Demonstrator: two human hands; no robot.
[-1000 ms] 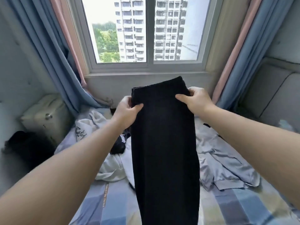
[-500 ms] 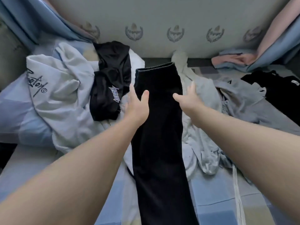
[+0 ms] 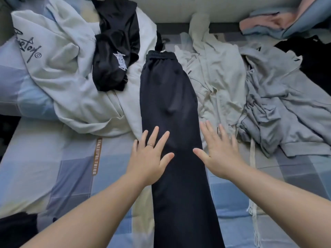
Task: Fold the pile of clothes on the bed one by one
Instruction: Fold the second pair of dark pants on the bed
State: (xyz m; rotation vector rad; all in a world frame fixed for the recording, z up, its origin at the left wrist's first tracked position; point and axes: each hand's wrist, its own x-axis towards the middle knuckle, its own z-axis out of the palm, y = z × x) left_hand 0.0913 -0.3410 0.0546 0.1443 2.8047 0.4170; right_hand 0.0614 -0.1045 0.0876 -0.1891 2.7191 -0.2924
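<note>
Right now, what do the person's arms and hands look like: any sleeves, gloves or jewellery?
Both forearms are bare, with no sleeves in view and no gloves. The left hand wears a thin ring on one finger. The right hand shows no ring, watch or band. No markings show on either arm.

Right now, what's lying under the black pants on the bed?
The black pants lie over a white hoodie at their left edge, cream clothing at their right, and the checked bedsheet nearer you. What lies directly beneath them is covered.
</note>
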